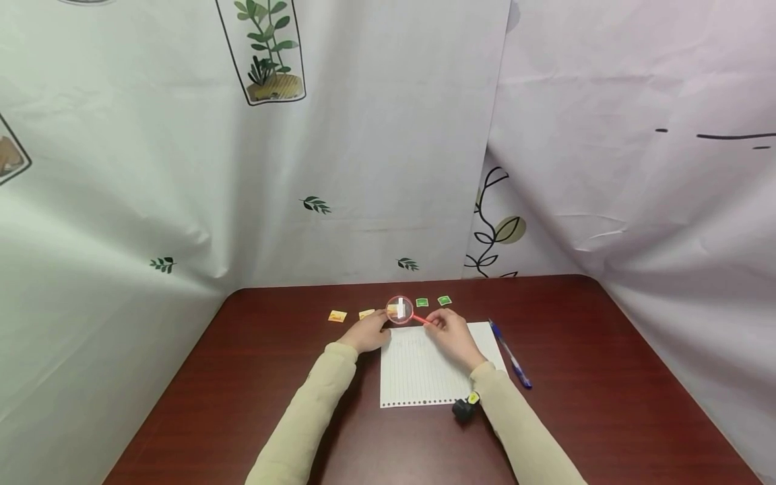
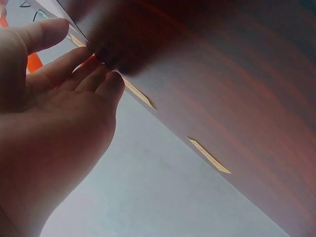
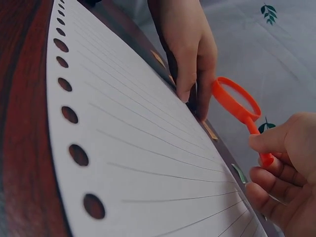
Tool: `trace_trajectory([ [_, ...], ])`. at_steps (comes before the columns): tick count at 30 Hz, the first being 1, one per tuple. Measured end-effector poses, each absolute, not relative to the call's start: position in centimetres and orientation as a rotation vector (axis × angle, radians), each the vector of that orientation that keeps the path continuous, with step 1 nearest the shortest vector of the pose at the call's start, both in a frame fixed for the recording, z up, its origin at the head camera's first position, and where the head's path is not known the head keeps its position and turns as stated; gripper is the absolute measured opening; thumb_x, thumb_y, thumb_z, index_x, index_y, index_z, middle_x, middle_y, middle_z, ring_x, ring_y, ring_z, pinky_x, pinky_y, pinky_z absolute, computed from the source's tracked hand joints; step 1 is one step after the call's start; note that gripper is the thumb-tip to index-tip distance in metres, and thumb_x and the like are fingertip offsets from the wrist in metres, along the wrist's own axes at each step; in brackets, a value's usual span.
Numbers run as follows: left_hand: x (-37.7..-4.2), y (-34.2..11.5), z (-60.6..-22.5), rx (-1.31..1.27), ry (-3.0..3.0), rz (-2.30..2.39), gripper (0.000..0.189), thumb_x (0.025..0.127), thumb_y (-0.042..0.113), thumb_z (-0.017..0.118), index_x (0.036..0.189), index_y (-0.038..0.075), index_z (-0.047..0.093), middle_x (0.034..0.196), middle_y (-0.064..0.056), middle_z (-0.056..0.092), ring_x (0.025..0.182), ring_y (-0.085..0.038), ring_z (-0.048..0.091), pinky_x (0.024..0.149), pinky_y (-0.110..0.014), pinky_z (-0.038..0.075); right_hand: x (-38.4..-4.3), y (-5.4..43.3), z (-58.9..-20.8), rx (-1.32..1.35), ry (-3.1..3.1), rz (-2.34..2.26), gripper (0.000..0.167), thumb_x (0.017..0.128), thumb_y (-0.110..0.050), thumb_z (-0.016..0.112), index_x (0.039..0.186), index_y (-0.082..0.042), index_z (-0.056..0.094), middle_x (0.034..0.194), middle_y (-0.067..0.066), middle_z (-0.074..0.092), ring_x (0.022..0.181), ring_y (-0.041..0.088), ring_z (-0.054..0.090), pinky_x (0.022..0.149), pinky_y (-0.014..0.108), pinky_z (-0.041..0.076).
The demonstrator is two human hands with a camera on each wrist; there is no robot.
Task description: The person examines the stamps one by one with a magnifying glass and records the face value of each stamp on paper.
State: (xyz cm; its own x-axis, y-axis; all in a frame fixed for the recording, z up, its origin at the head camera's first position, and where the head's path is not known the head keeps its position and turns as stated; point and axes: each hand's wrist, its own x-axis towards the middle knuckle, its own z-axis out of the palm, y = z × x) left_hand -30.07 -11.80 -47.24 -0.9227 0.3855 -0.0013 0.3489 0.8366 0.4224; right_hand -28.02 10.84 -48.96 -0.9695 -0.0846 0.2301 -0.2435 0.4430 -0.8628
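Right hand pinches the red magnifying glass over a small yellow card, just past the lined sheet. Left hand loosely extended beside it; card contact, we can't tell. We should hold the lens level, fingertips clear of it.
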Motion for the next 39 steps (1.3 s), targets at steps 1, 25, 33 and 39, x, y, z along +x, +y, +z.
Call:
trace_trajectory([
  [1, -30.1, -11.8, -47.2, 0.584, 2.928, 0.647, 0.046, 0.098, 0.012, 0.058, 0.141, -0.003, 0.054, 0.148, -0.017, 0.05, 0.13, -0.031, 0.055, 0.107, -0.046, 0.044, -28.0, 10.9, -48.9, 0.291, -2.535, 1.553, 0.007, 0.09, -0.008, 0.074, 0.095, -0.006, 0.07, 0.086, 0.002, 0.06, 0.077, 0.015, 0.054, 0.07, 0.028, 0.046],
  [25, -30.0, -11.7, -46.9, 0.6, 2.923, 0.568, 0.049, 0.099, 0.013, 0.057, 0.144, -0.005, 0.051, 0.151, -0.02, 0.047, 0.139, -0.034, 0.046, 0.111, -0.047, 0.039, -28.2, 11.8, -46.9, 0.306, -2.472, 1.45, 0.011, 0.091, -0.011, 0.076, 0.097, -0.004, 0.07, 0.089, 0.003, 0.062, 0.08, 0.016, 0.057, 0.07, 0.028, 0.047],
  [33, -29.9, -11.8, -46.9, 0.587, 2.912, 0.589, 0.05, 0.099, 0.012, 0.055, 0.146, -0.005, 0.049, 0.155, -0.018, 0.043, 0.141, -0.035, 0.042, 0.112, -0.048, 0.038, -28.5, 12.7, -46.1, 0.289, -2.402, 1.479, 0.013, 0.091, -0.01, 0.076, 0.1, -0.002, 0.072, 0.089, 0.005, 0.063, 0.079, 0.017, 0.058, 0.068, 0.024, 0.047],
  [39, -30.0, -11.8, -47.1, 0.577, 2.908, 0.595, 0.05, 0.1, 0.012, 0.054, 0.147, -0.005, 0.048, 0.156, -0.018, 0.041, 0.142, -0.035, 0.041, 0.113, -0.048, 0.038, -28.6, 13.7, -45.5, 0.234, -2.385, 1.5, 0.013, 0.092, -0.011, 0.075, 0.1, -0.002, 0.072, 0.091, 0.007, 0.063, 0.08, 0.018, 0.058, 0.067, 0.022, 0.046],
])
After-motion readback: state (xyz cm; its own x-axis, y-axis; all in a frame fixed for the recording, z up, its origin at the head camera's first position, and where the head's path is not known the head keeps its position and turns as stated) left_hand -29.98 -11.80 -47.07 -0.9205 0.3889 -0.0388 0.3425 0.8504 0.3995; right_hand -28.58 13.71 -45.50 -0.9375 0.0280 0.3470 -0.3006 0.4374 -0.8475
